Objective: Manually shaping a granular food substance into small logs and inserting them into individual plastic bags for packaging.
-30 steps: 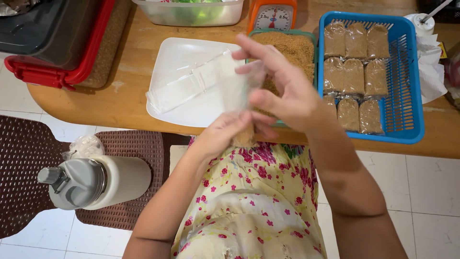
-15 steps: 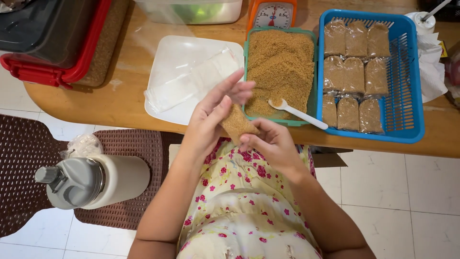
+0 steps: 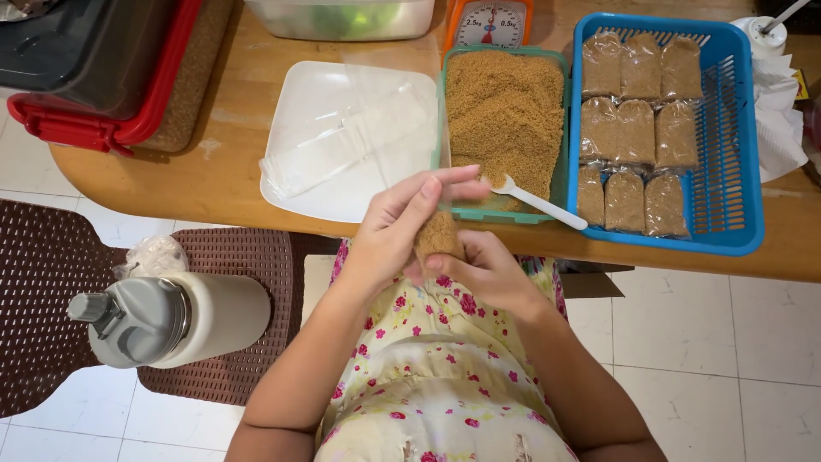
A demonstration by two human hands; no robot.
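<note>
Table [image 3: 231,175] edge: bag [image 3: 438,235] lower, upright.

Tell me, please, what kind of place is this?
Probably a home kitchen used for packing food: a wooden table holds a tray of brown granules, a small scale and a blue basket of filled bags.

1. Both arms are bare, with no sleeves showing.
2. The left hand [image 3: 389,235] and right hand [image 3: 487,274] wear no gloves or rings.
3. The dress [image 3: 436,385] is pale yellow with small pink and red flowers.
</note>
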